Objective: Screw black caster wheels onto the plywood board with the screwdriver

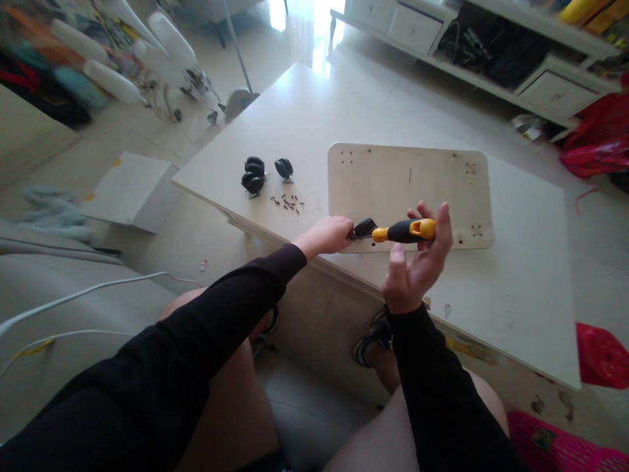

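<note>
On the white table, a pale board (407,190) with rounded corners and groups of small holes lies flat. At its near left corner is a black caster (364,227). My left hand (327,236) is closed at the caster's left side, its fingertips partly hidden. A screwdriver (405,231) with an orange and black handle lies across my right hand (417,265), which holds the handle's end with loosely curled fingers. Its shaft points left, past the caster to my left fingers; the tip is hidden. Further left are more black casters (253,176), a single caster (284,168) and several small screws (289,203).
The white table (275,118) has its near edge just before my knees. A white box (130,190) stands on the floor at left. A white cabinet (417,26) with drawers is at the back. Red bags (597,141) and a pink basket (560,449) lie at right.
</note>
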Available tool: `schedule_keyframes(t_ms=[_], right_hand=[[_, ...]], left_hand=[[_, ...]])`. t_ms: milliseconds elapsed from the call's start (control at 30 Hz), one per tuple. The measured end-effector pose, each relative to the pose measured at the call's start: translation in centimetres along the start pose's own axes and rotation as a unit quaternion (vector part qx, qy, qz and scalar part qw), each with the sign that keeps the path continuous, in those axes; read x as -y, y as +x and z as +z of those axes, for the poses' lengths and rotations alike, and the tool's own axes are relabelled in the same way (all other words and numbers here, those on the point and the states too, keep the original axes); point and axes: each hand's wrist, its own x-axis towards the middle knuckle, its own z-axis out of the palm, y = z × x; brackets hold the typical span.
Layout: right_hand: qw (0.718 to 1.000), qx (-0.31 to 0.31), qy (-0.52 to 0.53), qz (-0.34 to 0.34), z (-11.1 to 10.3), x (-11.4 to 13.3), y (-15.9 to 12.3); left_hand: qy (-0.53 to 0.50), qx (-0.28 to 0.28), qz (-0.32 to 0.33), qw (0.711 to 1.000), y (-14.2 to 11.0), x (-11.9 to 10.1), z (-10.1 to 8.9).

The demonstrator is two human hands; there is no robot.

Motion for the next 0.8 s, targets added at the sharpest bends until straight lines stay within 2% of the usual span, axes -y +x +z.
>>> schedule_keyframes(t_ms=[167,333,533,700,800], right_hand=[[0.994,-0.081,-0.078,-0.009,-0.03,0.05,0.39],[0.999,-0.028,-0.032,-0.026,-0.33,-0.02,0.30],[0.993,-0.081,-0.081,-0.011,-0.10,-0.40,0.18],[0.999,-0.021,-0.030,-0.026,-0.37,-0.55,-0.05],[0.998,-0.046,-0.035,-0.033,-0.12,-0.61,-0.02]], left_hand=[[0.002,0.004,0.007,1.000,-0.06,-0.04,-0.08],[0.004,0.002,0.007,1.000,-0.09,-0.16,-0.14],[0.004,0.003,0.012,1.000,-0.10,-0.09,-0.09],[0.009,0.000,0.014,1.000,0.06,0.14,0.06],[0.005,0.003,0.016,1.000,0.18,0.26,0.16]])
